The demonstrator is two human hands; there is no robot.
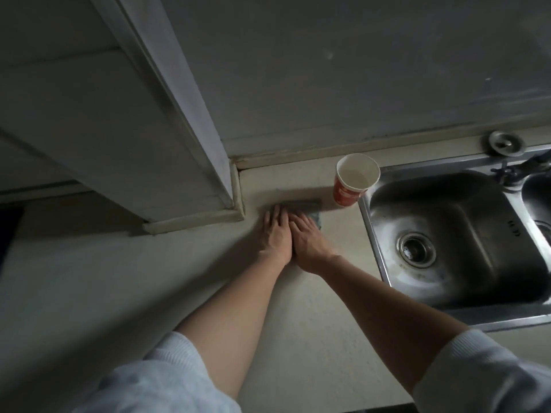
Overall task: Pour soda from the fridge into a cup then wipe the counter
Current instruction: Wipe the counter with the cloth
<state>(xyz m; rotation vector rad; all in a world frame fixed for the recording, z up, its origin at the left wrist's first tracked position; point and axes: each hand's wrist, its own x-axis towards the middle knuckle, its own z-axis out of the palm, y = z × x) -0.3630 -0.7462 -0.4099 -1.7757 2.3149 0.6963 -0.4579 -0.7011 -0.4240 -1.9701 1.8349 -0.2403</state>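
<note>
Rolled-up white sleeves (167, 380) nearest. Left hand (275, 234) and right hand (307, 239) flat, fingers spread, pressing grey cloth (301, 207) on counter (298, 323). Paper cup (354, 180) at 2 o'clock, touching sink rim (369, 234). Likely soft, light; best palmed flat, not pinched.

I am standing in a home kitchen. In front of me runs a pale bench (313, 323) that meets a plain wall at its back edge. Set into the bench's right side is a stainless steel sink (441, 234) with a round drain strainer (416, 248) in its basin and a second basin beginning at the far right. A dark tap (524, 168) stands on the sink's back rim, with a metal plug (506, 142) lying behind it. At the back left corner a boxed cabinet (134, 129) comes down onto the bench.
</note>
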